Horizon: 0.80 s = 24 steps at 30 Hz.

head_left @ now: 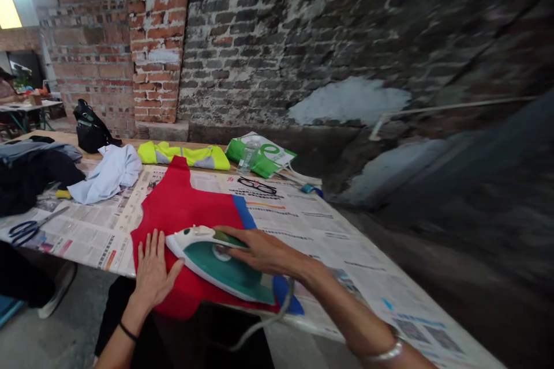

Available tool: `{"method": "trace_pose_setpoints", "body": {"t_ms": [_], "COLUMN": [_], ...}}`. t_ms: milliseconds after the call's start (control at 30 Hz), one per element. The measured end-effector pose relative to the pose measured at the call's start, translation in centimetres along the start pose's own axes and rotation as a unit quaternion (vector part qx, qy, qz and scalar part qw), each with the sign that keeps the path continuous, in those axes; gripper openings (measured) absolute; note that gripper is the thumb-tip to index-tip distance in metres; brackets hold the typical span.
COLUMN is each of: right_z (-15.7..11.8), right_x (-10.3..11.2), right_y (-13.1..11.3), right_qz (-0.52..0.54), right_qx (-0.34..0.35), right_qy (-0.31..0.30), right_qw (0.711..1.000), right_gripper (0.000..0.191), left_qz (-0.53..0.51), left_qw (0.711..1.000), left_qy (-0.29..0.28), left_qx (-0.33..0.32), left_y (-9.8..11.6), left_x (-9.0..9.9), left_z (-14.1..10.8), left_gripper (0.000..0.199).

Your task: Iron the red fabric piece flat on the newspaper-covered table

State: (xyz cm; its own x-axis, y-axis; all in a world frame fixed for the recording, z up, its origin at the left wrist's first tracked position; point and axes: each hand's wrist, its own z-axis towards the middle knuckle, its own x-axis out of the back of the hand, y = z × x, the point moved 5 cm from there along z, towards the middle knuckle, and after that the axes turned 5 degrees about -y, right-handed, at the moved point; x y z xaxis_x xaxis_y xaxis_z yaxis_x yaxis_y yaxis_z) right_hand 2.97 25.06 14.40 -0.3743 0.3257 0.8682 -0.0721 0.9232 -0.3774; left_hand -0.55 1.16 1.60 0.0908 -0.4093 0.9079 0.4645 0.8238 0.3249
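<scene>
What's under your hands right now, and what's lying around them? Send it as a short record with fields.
Right hand: on the handle of a green and white iron
Left hand: flat on the red cloth, beside the iron
Cloth: red with a blue edge, spread on newspaper
Nearby: glasses, scissors, yellow garment, bottle
</scene>
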Motion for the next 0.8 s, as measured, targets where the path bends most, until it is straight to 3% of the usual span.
{"method": "trace_pose_setpoints", "body": {"t_ms": [100,200,300,433,600,700,800], "right_z": [-0.8,-0.5,0.4,2.3,3.8,3.3,1.6], "right_x": [1.0,1.5,1.2,0.4,-0.1,0.0,0.4], "right_y": [2.9,3.5,2.2,-2.2,-6.6,-6.6,-4.8], "right_qz": [0.014,0.042,0.052,0.024,-0.039,-0.045,-0.027], "right_qx": [0.001,0.030,0.060,0.126,0.130,0.114,0.067], "right_qy": [-0.007,-0.011,-0.020,-0.014,0.020,0.020,0.017], "right_qw": [1.000,0.999,0.997,0.992,0.991,0.992,0.997], "right_gripper": [0.063,0.065,0.065,0.061,0.058,0.059,0.059], "left_qz": [-0.045,-0.029,0.016,0.015,-0.021,-0.032,-0.031], "left_qw": [0.998,0.995,0.996,0.999,0.998,0.999,0.999], "left_qy": [0.043,0.094,0.073,0.029,0.045,0.034,0.043], "left_qx": [-0.009,0.011,0.042,0.027,0.033,0.019,0.006], "left_y": [-0.9,-3.2,-5.9,-8.1,-10.7,-11.7,-12.1], "left_x": [1.3,3.1,3.7,3.0,2.7,2.6,2.7], "left_z": [-0.2,-0.5,-0.8,-0.8,-0.4,-0.1,0.1], "left_gripper": [0.064,0.048,0.037,0.043,0.049,0.048,0.047]}}
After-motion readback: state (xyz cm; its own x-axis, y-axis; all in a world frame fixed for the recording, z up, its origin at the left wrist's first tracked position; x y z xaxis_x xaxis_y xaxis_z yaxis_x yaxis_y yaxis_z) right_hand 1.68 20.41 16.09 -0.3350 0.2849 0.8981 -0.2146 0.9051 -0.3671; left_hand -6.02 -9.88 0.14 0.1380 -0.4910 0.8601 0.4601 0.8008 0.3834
